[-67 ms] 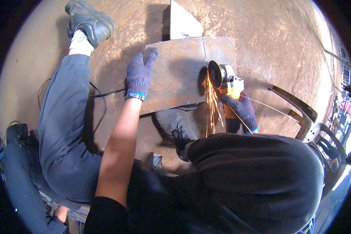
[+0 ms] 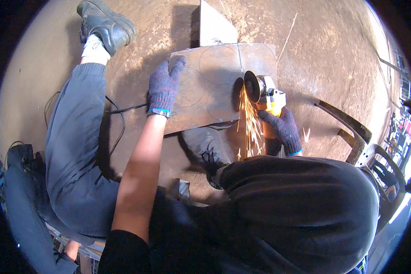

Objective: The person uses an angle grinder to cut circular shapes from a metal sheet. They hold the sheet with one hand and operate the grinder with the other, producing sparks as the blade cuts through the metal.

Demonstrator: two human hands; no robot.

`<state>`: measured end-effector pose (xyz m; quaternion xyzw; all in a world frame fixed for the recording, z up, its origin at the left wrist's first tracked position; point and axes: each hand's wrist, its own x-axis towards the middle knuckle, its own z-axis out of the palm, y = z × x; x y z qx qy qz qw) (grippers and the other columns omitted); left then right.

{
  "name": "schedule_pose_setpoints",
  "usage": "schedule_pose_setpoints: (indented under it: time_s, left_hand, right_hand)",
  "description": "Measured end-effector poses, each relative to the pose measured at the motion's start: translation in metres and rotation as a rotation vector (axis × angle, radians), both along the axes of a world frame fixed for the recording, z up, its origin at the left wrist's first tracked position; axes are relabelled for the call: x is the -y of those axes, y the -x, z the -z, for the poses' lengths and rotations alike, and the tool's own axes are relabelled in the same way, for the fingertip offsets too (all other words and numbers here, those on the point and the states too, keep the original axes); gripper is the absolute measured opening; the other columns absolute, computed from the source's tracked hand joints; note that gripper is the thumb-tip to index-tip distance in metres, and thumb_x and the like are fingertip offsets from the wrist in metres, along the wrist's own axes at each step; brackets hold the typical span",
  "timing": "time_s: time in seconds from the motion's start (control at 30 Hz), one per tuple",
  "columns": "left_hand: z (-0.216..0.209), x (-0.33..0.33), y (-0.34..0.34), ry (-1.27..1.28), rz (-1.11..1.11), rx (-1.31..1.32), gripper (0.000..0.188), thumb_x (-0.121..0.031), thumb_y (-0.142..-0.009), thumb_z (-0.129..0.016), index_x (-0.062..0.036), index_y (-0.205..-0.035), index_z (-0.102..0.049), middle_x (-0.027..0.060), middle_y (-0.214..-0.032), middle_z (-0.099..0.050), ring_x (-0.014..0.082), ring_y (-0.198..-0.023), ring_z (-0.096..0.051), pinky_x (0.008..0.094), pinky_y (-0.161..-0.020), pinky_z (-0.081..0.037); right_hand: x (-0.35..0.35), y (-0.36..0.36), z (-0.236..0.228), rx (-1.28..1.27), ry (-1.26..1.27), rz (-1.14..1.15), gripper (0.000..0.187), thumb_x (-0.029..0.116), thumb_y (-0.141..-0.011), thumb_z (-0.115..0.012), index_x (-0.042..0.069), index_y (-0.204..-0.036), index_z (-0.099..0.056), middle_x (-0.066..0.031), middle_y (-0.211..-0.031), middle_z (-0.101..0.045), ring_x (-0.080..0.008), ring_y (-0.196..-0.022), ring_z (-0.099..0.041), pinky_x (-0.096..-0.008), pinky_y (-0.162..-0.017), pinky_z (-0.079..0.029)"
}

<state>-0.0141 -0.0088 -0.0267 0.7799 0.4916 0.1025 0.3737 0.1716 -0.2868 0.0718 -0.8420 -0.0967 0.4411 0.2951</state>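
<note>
Sticking out at far L: a black boot (image 2: pixel 107 32), then a dark cable (image 2: pixel 132 108). My gloved L hand (image 2: pixel 164 86) sits on the L edge of the metal plate (image 2: pixel 192 100), laid out straight, thumb away from fingers; can't tell if fingertips press or hook the edge. Plate's in front of me, w/ faint circles & a dark line. Pale flat pc (image 2: pixel 216 27) is at its top edge. Orange sparks (image 2: pixel 249 125) stream my way from the black disc (image 2: pixel 251 86) at the plate's R part. My gloved R hand (image 2: pixel 285 128) is wrapped round the orange-&-white grinder (image 2: pixel 275 97).
</note>
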Motion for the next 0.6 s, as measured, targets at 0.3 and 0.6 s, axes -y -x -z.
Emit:
schedule_pose_setpoints:
  time_s: [0.3, 0.6]
  left_hand:
    - [-0.004, -0.004, 0.0, 0.125, 0.034, -0.1, 0.069, -0.062, -0.094, -0.054, 0.0061, -0.099, -0.064, 0.0326, -0.103, -0.064, 0.0481, -0.1, -0.062, 0.0507, -0.084, -0.049]
    - [-0.003, -0.003, 0.001, 0.127, 0.021, -0.073, 0.07, -0.063, -0.093, -0.053, 0.006, -0.1, -0.065, 0.0325, -0.101, -0.065, 0.0476, -0.1, -0.062, 0.0503, -0.084, -0.049]
  right_hand:
    - [-0.003, -0.005, 0.007, -0.01, 0.079, -0.063, 0.035, 0.025, -0.085, -0.076, 0.0, -0.108, -0.068, -0.0068, -0.093, -0.072, -0.0158, -0.081, -0.067, -0.0312, -0.073, -0.052]
    - [-0.009, 0.007, 0.0, -0.004, -0.022, 0.0, 0.036, 0.023, -0.083, -0.078, 0.0, -0.11, -0.068, -0.007, -0.096, -0.072, -0.0153, -0.084, -0.066, -0.0327, -0.076, -0.052]
